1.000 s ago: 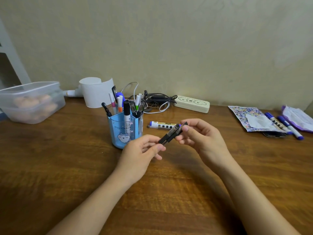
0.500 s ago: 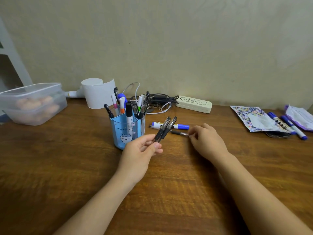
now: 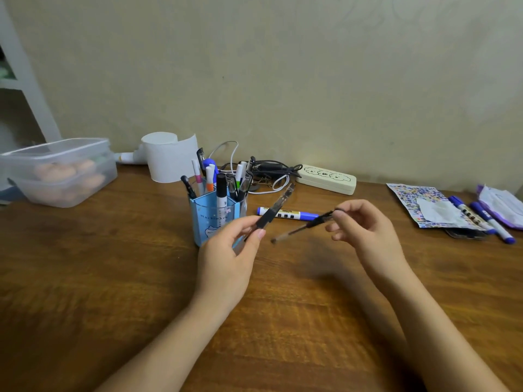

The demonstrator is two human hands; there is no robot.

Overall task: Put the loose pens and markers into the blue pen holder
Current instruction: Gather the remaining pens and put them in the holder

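The blue pen holder (image 3: 210,222) stands mid-table, filled with several pens and markers. Just right of it, my left hand (image 3: 229,250) grips black pens (image 3: 276,206) that point up and to the right. My right hand (image 3: 365,230) pinches the end of another black pen (image 3: 304,227), lifted off the table and blurred, its tip pointing toward my left hand. A blue-capped marker (image 3: 287,214) lies on the table behind the hands. Two more blue markers (image 3: 481,219) lie at the far right.
A clear lidded container (image 3: 60,172) sits at the far left. A white paper roll (image 3: 169,158), tangled cables (image 3: 263,172) and a cream power strip (image 3: 328,179) line the wall. A patterned packet (image 3: 418,205) and a purple-white wrapper (image 3: 501,205) lie at the right.
My right hand passed a pen to my left, reached to the table and picked up another black pen, now lifted. My left hand keeps its pens near the holder.
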